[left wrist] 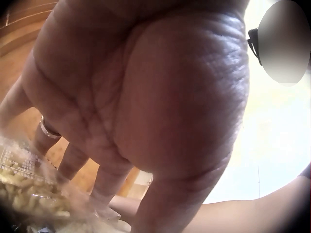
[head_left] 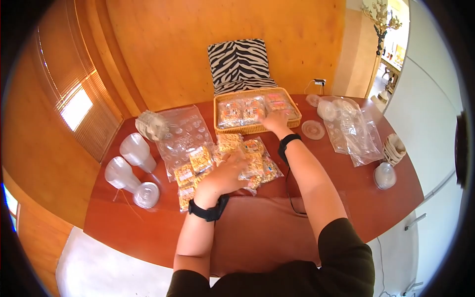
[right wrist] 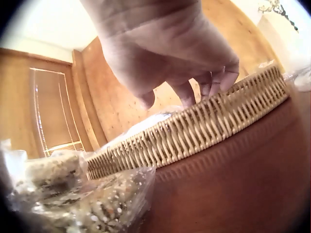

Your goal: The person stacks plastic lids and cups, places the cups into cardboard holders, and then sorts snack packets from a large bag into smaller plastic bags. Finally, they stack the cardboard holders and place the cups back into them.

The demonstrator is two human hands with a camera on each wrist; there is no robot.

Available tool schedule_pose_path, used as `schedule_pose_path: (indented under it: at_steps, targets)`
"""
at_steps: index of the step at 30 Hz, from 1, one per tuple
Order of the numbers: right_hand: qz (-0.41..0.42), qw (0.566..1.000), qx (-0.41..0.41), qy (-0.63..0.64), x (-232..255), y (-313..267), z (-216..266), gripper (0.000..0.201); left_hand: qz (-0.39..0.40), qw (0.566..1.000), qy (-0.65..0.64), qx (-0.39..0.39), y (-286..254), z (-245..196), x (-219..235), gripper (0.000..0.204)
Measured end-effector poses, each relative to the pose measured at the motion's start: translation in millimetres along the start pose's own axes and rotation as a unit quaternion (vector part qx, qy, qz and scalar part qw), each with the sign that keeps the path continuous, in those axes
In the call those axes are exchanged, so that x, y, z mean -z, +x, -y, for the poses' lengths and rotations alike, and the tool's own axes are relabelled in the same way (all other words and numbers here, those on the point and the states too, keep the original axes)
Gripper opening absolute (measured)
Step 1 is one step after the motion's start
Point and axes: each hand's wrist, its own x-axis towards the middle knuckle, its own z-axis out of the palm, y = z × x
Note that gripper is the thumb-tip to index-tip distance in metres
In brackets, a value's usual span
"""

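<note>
My left hand (head_left: 228, 174) lies over a pile of clear-wrapped snack packets (head_left: 200, 158) in the middle of the table, its fingers spread. In the left wrist view, a packet (left wrist: 34, 194) of pale, curled pieces sits right at these fingertips, and a ring shows on one finger. Farther forward, my right hand (head_left: 276, 120) reaches over the near side of a wicker basket (head_left: 257, 129). Packets (head_left: 241, 111) lie in rows inside the basket. The right wrist view shows thumb and fingers apart, pointing down, with some fingertips hidden behind the rim (right wrist: 194, 126).
Stacked plastic cups (head_left: 129, 168) and lids (head_left: 146, 195) stand at left by a clear plastic sheet (head_left: 185, 133). At right are a clear bag (head_left: 354, 128), round lids (head_left: 313, 130) and a beige bundle (head_left: 394, 148). A zebra-striped chair (head_left: 238, 62) stands behind the table.
</note>
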Motion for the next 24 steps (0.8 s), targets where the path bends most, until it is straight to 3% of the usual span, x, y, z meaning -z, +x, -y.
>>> schedule_pose_path:
  at_steps: [1, 4, 8, 10, 11, 12, 14, 17, 19, 21, 22, 24]
  targets:
    - [-0.002, 0.999, -0.023, -0.028, 5, -7, 10, 0.053, -0.001, 1.000, 0.001, 0.005, -1, -2, 1, 0.055]
    - [0.056, 0.996, -0.049, 0.049, 13, -2, 14, 0.052, -0.002, 1.000, 0.006, 0.004, 1, 0, -1, 0.058]
    - [0.057, 0.967, -0.014, 0.248, -2, 20, 0, 0.041, 0.000, 1.000, 0.013, 0.002, 2, 4, -4, 0.061]
    - [0.006, 0.926, -0.018, 0.376, -6, 25, -2, 0.034, 0.004, 1.000, 0.025, 0.017, 2, 0, -2, 0.061]
    - [-0.019, 0.898, -0.021, 0.440, -4, 23, 0, 0.030, -0.001, 1.000, 0.027, 0.017, 1, 0, -4, 0.061]
    - [-0.014, 0.832, -0.046, 0.552, -1, 22, -2, 0.028, -0.005, 0.999, 0.029, 0.017, 1, 1, -5, 0.061]
    - [-0.006, 0.658, -0.095, 0.747, 34, 0, 3, 0.025, -0.008, 0.999, 0.035, 0.018, 1, 1, -5, 0.060]
    - [0.003, 0.520, 0.023, 0.854, 52, -11, -23, 0.015, -0.001, 1.000, 0.010, 0.013, 3, 3, -3, 0.056]
    - [0.001, 0.469, 0.093, 0.879, 72, -30, -41, 0.011, 0.012, 0.998, -0.059, 0.002, 5, 14, -2, 0.052]
    - [0.019, 0.414, 0.189, 0.890, 78, -42, -65, 0.015, -0.056, 0.998, -0.033, -0.001, 7, 21, 0, 0.051]
    - [0.009, 0.419, 0.160, 0.894, 87, -53, -66, 0.019, -0.090, 0.996, -0.020, -0.002, 8, 23, 2, 0.051]
    - [-0.010, 0.428, 0.102, 0.898, 112, -80, -64, 0.027, -0.164, 0.974, -0.151, 0.040, 10, 17, 15, 0.052]
